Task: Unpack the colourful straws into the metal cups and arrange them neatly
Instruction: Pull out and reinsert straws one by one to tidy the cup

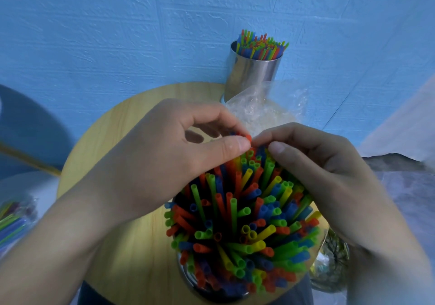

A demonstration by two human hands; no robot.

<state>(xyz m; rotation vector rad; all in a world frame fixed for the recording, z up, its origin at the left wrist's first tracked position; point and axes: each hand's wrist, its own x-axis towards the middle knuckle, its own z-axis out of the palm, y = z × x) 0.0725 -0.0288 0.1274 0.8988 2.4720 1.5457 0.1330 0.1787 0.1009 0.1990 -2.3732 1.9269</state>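
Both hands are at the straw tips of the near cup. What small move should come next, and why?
Probably the left hand should push the orange straw it pinches down level: its tip stands above the splayed straws in the near cup, whose far tips the right hand pinches.

straws [237, 217]: red, green, blue, yellow
cups [253, 74]: silver metal
desk [131, 246]: light wood grain
wall [117, 34]: blue, textured
bag [266, 109]: clear
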